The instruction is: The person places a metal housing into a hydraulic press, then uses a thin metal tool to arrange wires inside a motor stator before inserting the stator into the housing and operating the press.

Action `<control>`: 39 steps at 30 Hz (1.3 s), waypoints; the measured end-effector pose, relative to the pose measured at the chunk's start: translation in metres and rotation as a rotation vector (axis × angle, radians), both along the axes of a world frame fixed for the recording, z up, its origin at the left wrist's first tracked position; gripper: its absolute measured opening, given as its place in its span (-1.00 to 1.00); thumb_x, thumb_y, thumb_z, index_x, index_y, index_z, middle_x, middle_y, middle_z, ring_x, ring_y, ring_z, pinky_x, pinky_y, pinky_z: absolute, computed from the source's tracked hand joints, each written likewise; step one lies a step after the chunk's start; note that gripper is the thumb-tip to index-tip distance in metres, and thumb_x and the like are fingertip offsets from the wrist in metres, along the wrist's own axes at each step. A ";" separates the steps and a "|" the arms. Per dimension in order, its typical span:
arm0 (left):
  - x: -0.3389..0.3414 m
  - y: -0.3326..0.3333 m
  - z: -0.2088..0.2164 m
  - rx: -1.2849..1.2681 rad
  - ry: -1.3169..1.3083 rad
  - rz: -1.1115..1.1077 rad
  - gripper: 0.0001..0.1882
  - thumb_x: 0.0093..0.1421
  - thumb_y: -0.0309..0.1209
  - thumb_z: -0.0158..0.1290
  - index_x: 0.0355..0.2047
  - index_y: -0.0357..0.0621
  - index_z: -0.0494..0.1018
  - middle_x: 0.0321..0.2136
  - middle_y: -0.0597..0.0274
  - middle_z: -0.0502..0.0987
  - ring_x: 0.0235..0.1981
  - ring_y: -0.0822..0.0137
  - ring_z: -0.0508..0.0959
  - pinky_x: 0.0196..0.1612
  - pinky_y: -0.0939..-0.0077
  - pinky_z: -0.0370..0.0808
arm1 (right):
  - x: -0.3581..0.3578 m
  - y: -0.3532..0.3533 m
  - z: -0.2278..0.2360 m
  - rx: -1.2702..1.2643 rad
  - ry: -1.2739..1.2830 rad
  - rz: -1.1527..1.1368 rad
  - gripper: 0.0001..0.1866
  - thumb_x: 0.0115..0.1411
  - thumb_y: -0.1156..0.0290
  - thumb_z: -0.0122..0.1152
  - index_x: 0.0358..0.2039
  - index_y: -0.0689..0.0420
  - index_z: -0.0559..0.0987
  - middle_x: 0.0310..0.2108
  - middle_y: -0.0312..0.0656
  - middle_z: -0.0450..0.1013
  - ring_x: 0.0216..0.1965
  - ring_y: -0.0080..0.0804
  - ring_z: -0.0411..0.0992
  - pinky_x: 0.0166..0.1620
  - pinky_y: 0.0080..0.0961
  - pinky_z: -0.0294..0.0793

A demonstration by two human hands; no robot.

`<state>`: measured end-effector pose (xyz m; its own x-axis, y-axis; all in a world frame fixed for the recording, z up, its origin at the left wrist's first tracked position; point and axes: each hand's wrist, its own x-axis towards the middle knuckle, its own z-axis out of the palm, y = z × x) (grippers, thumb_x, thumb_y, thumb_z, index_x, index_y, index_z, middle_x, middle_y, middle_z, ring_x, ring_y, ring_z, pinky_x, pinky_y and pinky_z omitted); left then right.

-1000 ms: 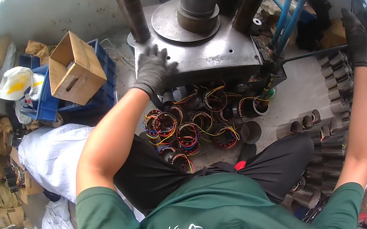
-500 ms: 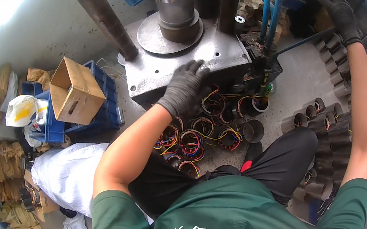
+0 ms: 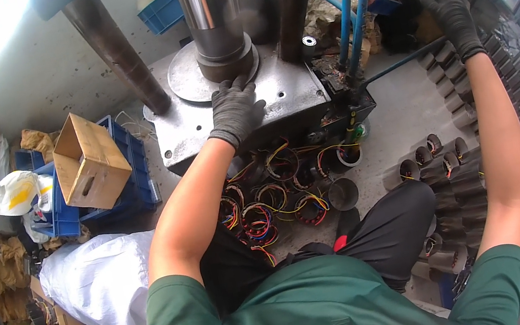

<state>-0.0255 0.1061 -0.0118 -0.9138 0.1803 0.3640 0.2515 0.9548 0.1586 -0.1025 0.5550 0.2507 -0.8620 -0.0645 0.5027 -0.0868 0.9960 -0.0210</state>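
Note:
My left hand (image 3: 235, 112), in a dark grey glove, is over the press's metal table (image 3: 182, 132), with fingers stretched toward the round steel plate (image 3: 185, 78). The fingertips are beside the base of the shiny ram (image 3: 211, 11); contact with it is hard to tell. My gloved right hand (image 3: 453, 20) is far out to the right, fingers curled, at the end of a long black lever (image 3: 401, 66); its grip is partly hidden. Below the table's front edge lie several wire-wound stator rings (image 3: 257, 221) with red, yellow and blue leads. An empty-looking metal sleeve (image 3: 343, 194) stands beside them.
Dark columns (image 3: 119, 55) flank the ram, with blue hoses (image 3: 354, 6) to their right. Rows of metal cylinders (image 3: 464, 196) line the right side. At left are a cardboard box (image 3: 94, 167) on blue crates (image 3: 135, 163) and a white sack (image 3: 102, 274).
My left hand has moved from the table's front edge farther in, up to the round plate by the ram. My right hand stays at the lever's end. The whole view has shifted slightly.

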 end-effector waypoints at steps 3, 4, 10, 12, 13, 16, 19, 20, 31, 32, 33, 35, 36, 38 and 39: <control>-0.002 0.003 -0.002 0.022 -0.041 -0.001 -0.55 0.16 -0.10 0.24 -0.01 -0.03 0.60 0.25 0.08 0.44 0.27 -0.18 0.35 0.26 -0.10 0.35 | 0.003 -0.002 -0.002 0.029 0.023 -0.017 -0.46 0.37 -0.14 0.15 -0.06 0.13 0.66 -0.18 0.05 0.64 -0.10 -0.08 0.61 0.04 -0.19 0.52; -0.002 0.004 -0.003 0.022 -0.051 0.009 -0.58 0.16 -0.09 0.24 -0.05 -0.05 0.62 0.25 0.07 0.44 0.28 -0.19 0.35 0.27 -0.10 0.34 | 0.004 -0.002 -0.002 0.033 0.028 -0.013 -0.45 0.37 -0.14 0.15 -0.06 0.13 0.66 -0.17 0.05 0.64 -0.10 -0.08 0.61 0.04 -0.18 0.52; -0.010 0.005 -0.005 0.113 -0.067 0.103 -0.55 0.17 -0.09 0.24 -0.03 -0.08 0.67 0.19 0.11 0.53 0.28 -0.11 0.37 0.30 -0.05 0.31 | 0.012 -0.012 0.000 0.022 0.000 -0.033 -0.47 0.39 -0.11 0.14 -0.05 0.16 0.65 -0.17 0.07 0.63 -0.10 -0.06 0.61 0.05 -0.19 0.52; -0.011 0.007 -0.002 0.141 -0.084 0.113 -0.54 0.18 -0.09 0.24 -0.01 -0.08 0.66 0.18 0.14 0.54 0.28 -0.08 0.37 0.31 -0.03 0.31 | 0.009 -0.001 -0.003 0.002 -0.002 -0.016 -0.47 0.39 -0.10 0.14 -0.05 0.16 0.65 -0.17 0.08 0.63 -0.10 -0.06 0.61 0.05 -0.19 0.51; -0.011 0.008 0.000 0.164 -0.103 0.125 -0.53 0.18 -0.09 0.24 0.01 -0.08 0.66 0.16 0.16 0.55 0.28 -0.06 0.37 0.32 0.00 0.30 | 0.008 0.005 -0.003 -0.021 -0.007 0.002 -0.48 0.39 -0.09 0.15 -0.06 0.17 0.65 -0.18 0.08 0.63 -0.10 -0.06 0.61 0.05 -0.19 0.51; -0.009 0.001 -0.008 0.193 -0.060 0.138 -0.55 0.18 -0.10 0.24 0.01 -0.06 0.67 0.16 0.18 0.56 0.28 -0.06 0.37 0.33 0.01 0.29 | 0.016 -0.008 -0.004 -0.073 -0.010 -0.004 -0.48 0.39 -0.08 0.14 -0.07 0.18 0.65 -0.19 0.09 0.63 -0.11 -0.04 0.61 0.05 -0.19 0.51; 0.002 0.001 -0.009 0.229 -0.037 0.086 -0.57 0.19 -0.10 0.24 -0.03 -0.08 0.67 0.15 0.19 0.56 0.29 -0.07 0.36 0.33 0.02 0.29 | 0.033 -0.010 -0.004 -0.068 -0.006 -0.010 -0.50 0.38 -0.07 0.15 -0.08 0.16 0.66 -0.20 0.06 0.63 -0.14 -0.04 0.60 0.02 -0.17 0.51; 0.007 0.003 -0.005 0.231 -0.036 0.087 -0.57 0.19 -0.10 0.24 -0.03 -0.08 0.67 0.15 0.19 0.56 0.29 -0.07 0.36 0.33 0.02 0.29 | 0.038 -0.010 -0.004 -0.067 -0.005 -0.015 -0.51 0.37 -0.07 0.16 -0.09 0.15 0.66 -0.20 0.04 0.64 -0.16 -0.03 0.60 0.01 -0.17 0.51; 0.044 -0.003 -0.003 0.127 -0.228 -0.113 -0.50 0.29 -0.03 0.17 0.08 -0.09 0.50 0.34 -0.07 0.37 0.32 -0.23 0.34 0.32 -0.12 0.32 | 0.160 -0.007 -0.061 -0.255 0.013 0.279 -0.79 0.32 0.32 0.28 -0.18 0.20 0.64 -0.33 -0.01 0.59 -0.28 -0.12 0.60 -0.12 -0.35 0.57; 0.043 -0.003 0.001 0.117 -0.220 -0.117 -0.47 0.30 -0.02 0.15 0.13 -0.08 0.48 0.36 -0.08 0.33 0.32 -0.23 0.35 0.31 -0.12 0.33 | 0.179 -0.003 -0.072 -0.228 -0.018 0.327 -0.80 0.30 0.33 0.31 -0.19 0.19 0.64 -0.34 -0.02 0.58 -0.30 -0.13 0.59 -0.14 -0.37 0.58; 0.039 -0.001 0.005 0.095 -0.244 -0.114 -0.42 0.33 0.02 0.11 0.21 -0.06 0.43 0.40 -0.05 0.29 0.33 -0.22 0.34 0.33 -0.11 0.31 | 0.192 0.010 -0.086 -0.143 -0.045 0.316 -0.77 0.25 0.30 0.35 -0.19 0.18 0.64 -0.31 -0.03 0.58 -0.28 -0.11 0.59 -0.12 -0.33 0.58; 0.031 -0.003 0.007 0.111 -0.244 -0.114 -0.41 0.34 0.04 0.09 0.22 -0.07 0.42 0.40 -0.03 0.30 0.33 -0.21 0.34 0.33 -0.10 0.31 | 0.207 0.014 -0.089 0.169 -0.172 0.273 -0.68 0.15 0.23 0.41 -0.18 0.16 0.64 -0.26 -0.05 0.59 -0.22 -0.05 0.58 -0.06 -0.23 0.57; 0.026 -0.006 0.007 0.116 -0.249 -0.117 -0.39 0.35 0.06 0.07 0.24 -0.07 0.41 0.39 -0.02 0.31 0.32 -0.21 0.34 0.34 -0.09 0.30 | 0.212 0.004 -0.080 0.393 -0.266 0.231 -0.64 0.10 0.20 0.43 -0.18 0.15 0.64 -0.22 -0.06 0.59 -0.17 -0.01 0.57 -0.03 -0.16 0.56; 0.018 -0.006 -0.003 0.095 -0.147 -0.130 -0.38 0.36 0.07 0.05 0.25 -0.08 0.41 0.34 0.01 0.38 0.30 -0.17 0.36 0.33 -0.06 0.30 | 0.211 -0.017 -0.064 0.399 -0.382 0.181 -0.62 0.05 0.18 0.43 -0.17 0.13 0.64 -0.15 -0.07 0.59 -0.08 0.02 0.54 0.03 -0.08 0.52; 0.017 -0.004 0.002 0.069 -0.204 -0.122 -0.38 0.36 0.08 0.05 0.25 -0.08 0.41 0.31 0.02 0.41 0.30 -0.15 0.37 0.33 -0.05 0.30 | 0.209 -0.035 -0.055 0.340 -0.375 0.256 -0.64 0.07 0.21 0.41 -0.16 0.11 0.63 -0.18 -0.06 0.58 -0.11 0.03 0.53 -0.01 -0.09 0.52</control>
